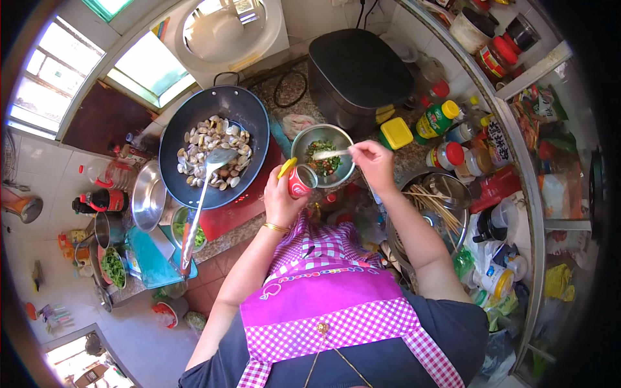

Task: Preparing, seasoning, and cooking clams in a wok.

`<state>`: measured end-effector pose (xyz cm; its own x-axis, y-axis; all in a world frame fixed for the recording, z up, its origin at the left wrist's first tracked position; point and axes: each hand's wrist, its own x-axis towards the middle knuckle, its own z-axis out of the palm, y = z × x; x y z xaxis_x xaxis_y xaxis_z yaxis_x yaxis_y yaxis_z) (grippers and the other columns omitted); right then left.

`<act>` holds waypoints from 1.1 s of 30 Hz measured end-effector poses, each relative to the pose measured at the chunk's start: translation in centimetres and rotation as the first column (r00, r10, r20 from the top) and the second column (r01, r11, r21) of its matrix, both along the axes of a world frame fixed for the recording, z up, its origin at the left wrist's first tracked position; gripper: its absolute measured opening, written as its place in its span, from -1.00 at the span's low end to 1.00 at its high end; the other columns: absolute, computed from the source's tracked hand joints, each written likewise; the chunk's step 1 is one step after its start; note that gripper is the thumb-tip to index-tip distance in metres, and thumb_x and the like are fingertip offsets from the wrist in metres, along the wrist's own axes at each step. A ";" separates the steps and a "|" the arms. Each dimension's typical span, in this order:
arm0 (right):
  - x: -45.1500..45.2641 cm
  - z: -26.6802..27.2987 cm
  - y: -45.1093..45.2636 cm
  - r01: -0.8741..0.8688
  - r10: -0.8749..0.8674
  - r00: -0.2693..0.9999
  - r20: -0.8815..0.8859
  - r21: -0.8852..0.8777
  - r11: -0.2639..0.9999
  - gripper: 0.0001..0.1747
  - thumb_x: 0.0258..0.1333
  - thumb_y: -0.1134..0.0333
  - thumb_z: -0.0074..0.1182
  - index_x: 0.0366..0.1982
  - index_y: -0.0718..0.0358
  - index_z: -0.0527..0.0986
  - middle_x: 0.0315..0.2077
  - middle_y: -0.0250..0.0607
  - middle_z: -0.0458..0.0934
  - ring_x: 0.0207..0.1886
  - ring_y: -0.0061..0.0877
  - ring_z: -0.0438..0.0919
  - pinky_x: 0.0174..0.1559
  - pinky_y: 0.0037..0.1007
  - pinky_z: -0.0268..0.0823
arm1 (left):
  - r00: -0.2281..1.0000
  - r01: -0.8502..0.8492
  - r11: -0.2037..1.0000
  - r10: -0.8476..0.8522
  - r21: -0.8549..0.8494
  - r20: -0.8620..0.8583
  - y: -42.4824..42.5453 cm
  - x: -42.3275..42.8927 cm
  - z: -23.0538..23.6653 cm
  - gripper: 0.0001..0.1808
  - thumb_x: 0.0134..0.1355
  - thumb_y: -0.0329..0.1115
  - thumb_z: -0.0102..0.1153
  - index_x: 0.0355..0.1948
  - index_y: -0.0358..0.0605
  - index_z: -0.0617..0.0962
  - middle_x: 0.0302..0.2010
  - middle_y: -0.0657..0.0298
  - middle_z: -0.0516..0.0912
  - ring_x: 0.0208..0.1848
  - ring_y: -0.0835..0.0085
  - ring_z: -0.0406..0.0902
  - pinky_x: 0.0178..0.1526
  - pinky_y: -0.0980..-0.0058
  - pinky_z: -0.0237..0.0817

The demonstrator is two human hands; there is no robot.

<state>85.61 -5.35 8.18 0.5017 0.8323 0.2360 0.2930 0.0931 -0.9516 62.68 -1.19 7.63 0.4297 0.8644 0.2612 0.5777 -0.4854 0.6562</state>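
Note:
My left hand (283,200) is closed around a small red container (302,182) with a yellow lid (287,167) held near its rim. In my right hand (374,165) is a small pale spoon (331,154), its bowl over a steel mixing bowl (345,173) that holds chopped green and red seasonings (324,157). To the left, a dark wok (223,101) holds many clams (206,140). A metal spatula (201,194) rests in the wok, its blade on the clams and its handle sticking out over the near edge.
A black-lidded appliance (361,68) stands behind the mixing bowl. Jars and a green bottle (434,120) line the right, near a steel pot (410,179) with chopsticks (444,213). At left are an empty steel basin (149,196), a teal cutting board (150,257) and leafy greens (113,266).

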 end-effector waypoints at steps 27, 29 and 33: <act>-0.8 10.5 -5.6 -0.518 0.520 0.602 0.606 -0.199 0.832 -0.27 -0.12 0.06 0.24 0.09 0.24 0.36 -0.01 -0.07 0.44 0.05 -0.21 0.45 0.10 -0.23 0.28 | 0.719 0.686 0.424 -0.274 -0.590 0.639 -1.8 4.7 5.6 -0.36 -0.17 -0.47 0.38 -0.01 -0.27 0.41 -0.23 0.30 0.56 -0.22 0.60 0.50 -0.18 0.57 0.40; -0.8 8.5 -6.4 -0.531 0.544 0.635 0.549 -0.202 0.823 -0.26 -0.09 0.13 0.23 0.15 0.22 0.30 0.06 -0.05 0.39 0.11 -0.19 0.39 0.15 -0.22 0.23 | 0.719 0.692 0.431 -0.328 -0.580 0.613 -2.2 4.9 4.6 -0.40 -0.18 -0.51 0.32 -0.03 -0.27 0.42 -0.29 0.30 0.56 -0.31 0.60 0.50 -0.30 0.58 0.41; -1.2 6.6 -7.6 -0.457 0.485 0.732 0.478 -0.183 0.871 -0.28 -0.03 0.19 0.17 0.19 0.19 0.24 0.11 -0.02 0.32 0.15 -0.15 0.34 0.18 -0.24 0.19 | 0.786 0.617 0.561 -0.405 -0.552 0.467 -2.9 5.8 3.1 -0.38 -0.21 -0.49 0.29 -0.01 -0.26 0.43 -0.29 0.23 0.59 -0.34 0.50 0.55 -0.31 0.51 0.42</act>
<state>84.39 -12.99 14.75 -0.1318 0.9479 0.2900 0.6526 0.3032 -0.6944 68.52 -4.07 10.69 0.8610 0.4996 -0.0957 0.1290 -0.0325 0.9911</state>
